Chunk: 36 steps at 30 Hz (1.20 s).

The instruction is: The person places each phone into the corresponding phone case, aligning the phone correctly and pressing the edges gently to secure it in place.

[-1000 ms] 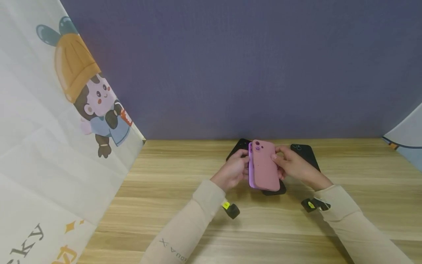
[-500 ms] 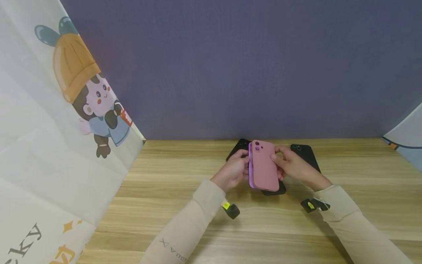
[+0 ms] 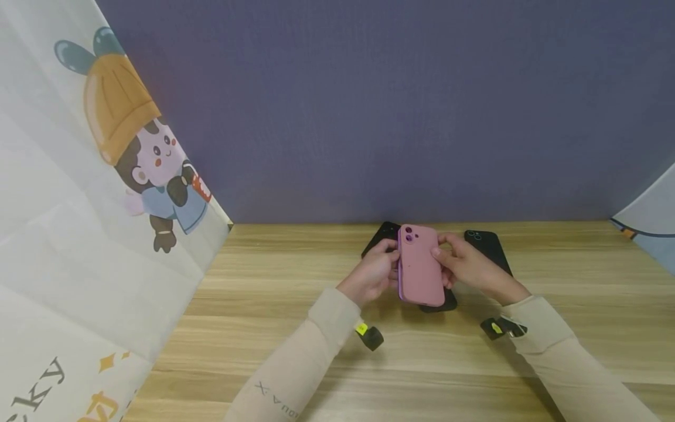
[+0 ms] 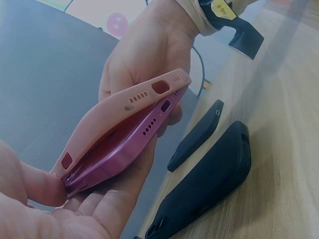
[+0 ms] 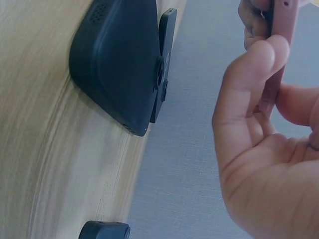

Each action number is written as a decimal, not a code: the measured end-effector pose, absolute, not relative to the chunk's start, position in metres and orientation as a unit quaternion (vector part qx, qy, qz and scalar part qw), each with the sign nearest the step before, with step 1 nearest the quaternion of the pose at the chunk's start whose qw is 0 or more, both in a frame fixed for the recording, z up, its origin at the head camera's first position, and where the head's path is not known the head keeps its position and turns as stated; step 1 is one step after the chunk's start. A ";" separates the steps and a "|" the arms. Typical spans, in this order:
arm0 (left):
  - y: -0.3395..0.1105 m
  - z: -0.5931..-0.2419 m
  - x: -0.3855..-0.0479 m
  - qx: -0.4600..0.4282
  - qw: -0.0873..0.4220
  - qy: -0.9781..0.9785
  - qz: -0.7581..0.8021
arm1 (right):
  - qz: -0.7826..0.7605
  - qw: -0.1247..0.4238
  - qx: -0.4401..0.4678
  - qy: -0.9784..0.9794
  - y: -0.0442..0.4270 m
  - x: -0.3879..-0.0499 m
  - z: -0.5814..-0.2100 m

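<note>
In the head view my left hand point(image 3: 371, 272) holds a purple phone point(image 4: 117, 157) by its left side, its thumb and fingers at the edge in the left wrist view. My right hand point(image 3: 466, 266) pinches the right edge of a pink phone case point(image 3: 423, 266), thumb on its back and fingers beneath. The case lies over the phone's back. Seen from the left wrist, case and phone are close at both ends, with a gap between them along the middle. Only a thin purple strip of the phone shows at the case's left in the head view.
Black phone-shaped pieces lie on the wooden table point(image 3: 274, 316): one beneath the held phone point(image 3: 443, 303), one behind my left hand point(image 3: 377, 239), and one behind my right hand point(image 3: 489, 249). A dark blue panel point(image 3: 395, 117) stands at the back.
The pink case has shifted slightly left over the purple phone, so less purple shows along the left edge. Both hands keep nearly the same place.
</note>
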<state>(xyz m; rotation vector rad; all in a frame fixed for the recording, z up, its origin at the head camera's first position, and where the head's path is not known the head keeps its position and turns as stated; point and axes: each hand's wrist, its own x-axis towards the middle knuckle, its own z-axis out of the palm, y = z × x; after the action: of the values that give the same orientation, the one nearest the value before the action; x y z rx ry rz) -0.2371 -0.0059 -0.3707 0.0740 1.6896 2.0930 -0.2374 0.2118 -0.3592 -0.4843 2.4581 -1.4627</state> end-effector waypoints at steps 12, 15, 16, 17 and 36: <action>-0.007 -0.371 -0.235 0.026 0.229 0.607 0.760 | -0.507 0.123 -0.167 0.836 0.210 -0.233 -0.359; -0.007 -0.371 -0.235 0.028 0.231 0.604 0.762 | -0.508 0.125 -0.168 0.836 0.210 -0.232 -0.359; -0.007 -0.371 -0.235 0.028 0.232 0.603 0.763 | -0.508 0.125 -0.169 0.835 0.210 -0.232 -0.359; -0.008 -0.371 -0.234 0.029 0.232 0.602 0.763 | -0.507 0.125 -0.169 0.836 0.210 -0.232 -0.359; -0.013 -0.370 -0.231 0.039 0.239 0.594 0.767 | -0.511 0.130 -0.172 0.832 0.207 -0.226 -0.361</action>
<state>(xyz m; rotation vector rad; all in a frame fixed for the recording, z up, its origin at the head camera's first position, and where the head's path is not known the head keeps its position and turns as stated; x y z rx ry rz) -0.2306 -0.0125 -0.3698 0.1071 1.6268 2.1006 -0.2260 0.2070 -0.3605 -0.4982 2.4172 -1.4846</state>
